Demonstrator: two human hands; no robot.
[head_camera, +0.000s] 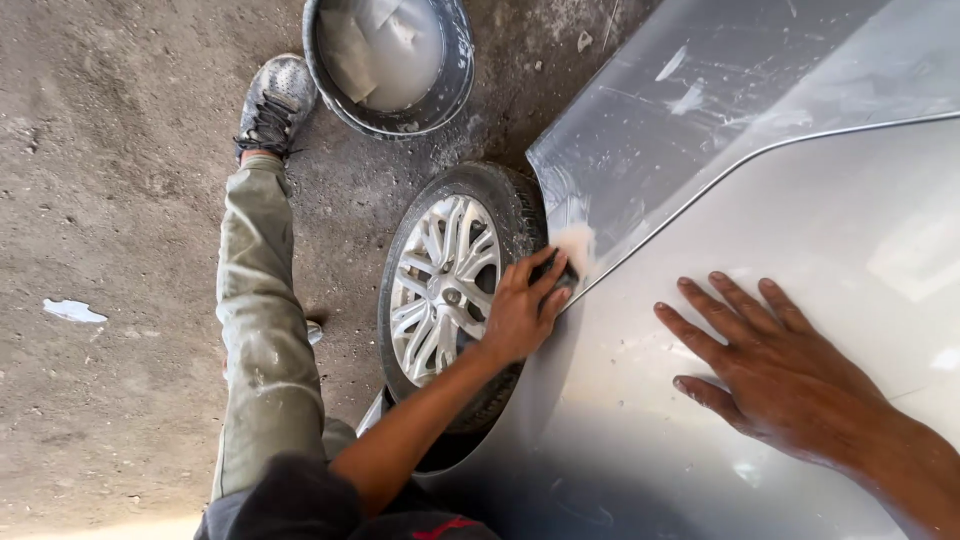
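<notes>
The grey car body (800, 220) fills the right side, its panels scuffed and streaked pale. Left of it lies the concrete floor (110, 200), with the wheel (445, 285) set in its arch. A bucket (455, 75) of cloudy water stands on the floor above the wheel, near a shoe (272, 100). The right hand (775, 365) lies flat on the door, fingers spread, holding nothing. The left hand (525, 305) has its grip clamped on a dark sanding block (560, 270), pressed to the arch edge beside a pale filler patch (575, 245).
</notes>
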